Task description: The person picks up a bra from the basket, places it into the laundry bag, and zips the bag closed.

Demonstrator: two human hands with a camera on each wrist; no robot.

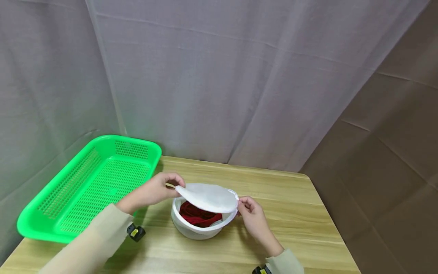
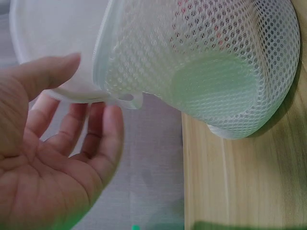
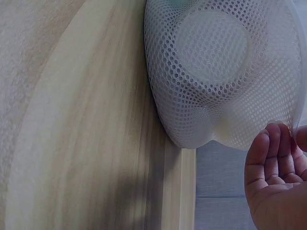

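A round white mesh laundry bag stands on the table, its lid raised on the left side. Dark red fabric lies inside and shows through the gap; its kind is unclear. My left hand pinches the lid's left edge between thumb and fingers, with a small loop tab just beside it. At the opposite side, my right hand pinches the bag's rim. The mesh wall with a round padded patch fills much of the right wrist view.
To the left, a green plastic basket with slotted walls sits on the wooden table. Grey cloth hangs behind the table, and a brown cloth panel rises on the right.
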